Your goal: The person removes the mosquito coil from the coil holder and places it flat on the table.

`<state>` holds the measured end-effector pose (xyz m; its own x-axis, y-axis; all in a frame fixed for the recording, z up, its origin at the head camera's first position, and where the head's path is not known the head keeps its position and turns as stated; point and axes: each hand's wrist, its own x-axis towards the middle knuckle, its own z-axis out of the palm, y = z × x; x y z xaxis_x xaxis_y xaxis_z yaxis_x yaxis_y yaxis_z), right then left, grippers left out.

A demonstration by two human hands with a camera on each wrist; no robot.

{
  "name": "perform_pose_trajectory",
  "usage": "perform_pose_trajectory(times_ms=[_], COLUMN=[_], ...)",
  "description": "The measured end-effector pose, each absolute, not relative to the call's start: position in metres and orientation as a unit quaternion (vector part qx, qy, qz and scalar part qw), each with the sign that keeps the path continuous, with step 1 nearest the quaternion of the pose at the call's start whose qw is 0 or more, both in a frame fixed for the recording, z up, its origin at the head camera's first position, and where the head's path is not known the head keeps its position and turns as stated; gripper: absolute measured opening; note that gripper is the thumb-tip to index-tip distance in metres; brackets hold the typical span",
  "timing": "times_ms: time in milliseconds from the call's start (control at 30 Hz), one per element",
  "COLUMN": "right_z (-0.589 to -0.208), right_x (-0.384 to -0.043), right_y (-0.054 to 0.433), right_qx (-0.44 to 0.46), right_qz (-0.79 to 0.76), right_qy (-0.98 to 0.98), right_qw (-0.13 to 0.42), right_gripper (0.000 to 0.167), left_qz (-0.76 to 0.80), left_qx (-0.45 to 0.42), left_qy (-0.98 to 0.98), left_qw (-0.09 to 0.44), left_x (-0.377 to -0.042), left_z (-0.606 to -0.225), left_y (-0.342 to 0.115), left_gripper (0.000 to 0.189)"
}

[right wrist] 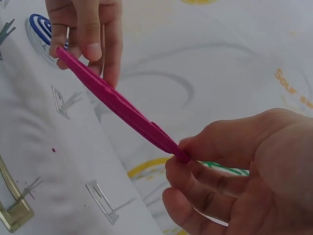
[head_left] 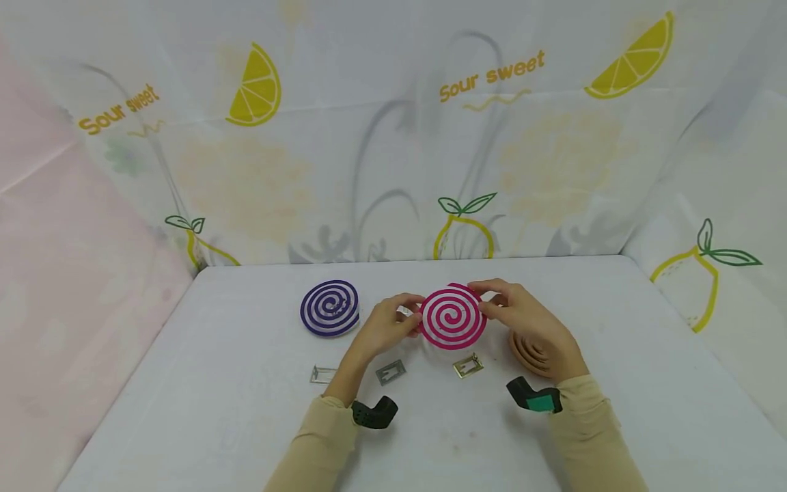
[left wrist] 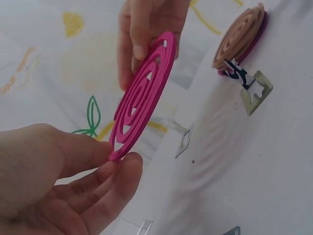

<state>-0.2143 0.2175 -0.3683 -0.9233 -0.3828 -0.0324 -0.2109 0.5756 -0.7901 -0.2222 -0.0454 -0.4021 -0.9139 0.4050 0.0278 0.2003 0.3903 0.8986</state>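
A pink mosquito coil point(head_left: 451, 316) is held up over the table between both hands. My left hand point(head_left: 382, 326) pinches its left edge between thumb and fingers. At the opposite edge, my right hand point(head_left: 530, 311) pinches it the same way. The left wrist view shows the coil tilted, its spiral rings slightly apart; the right wrist view shows it nearly edge-on. Below the coil a gold-coloured metal coil stand point(head_left: 468, 366) lies on the table. A grey metal stand point(head_left: 391, 372) is near my left wrist.
A dark blue coil point(head_left: 330, 307) lies left of my hands. Under my right hand, a brown coil point(head_left: 530, 357) is partly hidden; the left wrist view shows a magenta edge beneath it. Another silver stand point(head_left: 321, 375) lies farther left. Printed cloth point(head_left: 393, 171) hangs behind the white table point(head_left: 184, 410).
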Motion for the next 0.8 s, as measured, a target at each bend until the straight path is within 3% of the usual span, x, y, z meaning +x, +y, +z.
perform_pose_trajectory(times_ms=[800], right_z=[-0.364], right_x=[-0.21], right_y=[0.256], right_qx=[-0.154], right_qz=[-0.424], right_qy=[0.888], right_qw=[0.092], right_gripper=[0.038], left_qz=[0.526], left_qx=[0.197], left_qy=[0.821], left_qw=[0.103], left_x=[-0.217], left_z=[-0.403], left_y=[-0.004], left_gripper=[0.04])
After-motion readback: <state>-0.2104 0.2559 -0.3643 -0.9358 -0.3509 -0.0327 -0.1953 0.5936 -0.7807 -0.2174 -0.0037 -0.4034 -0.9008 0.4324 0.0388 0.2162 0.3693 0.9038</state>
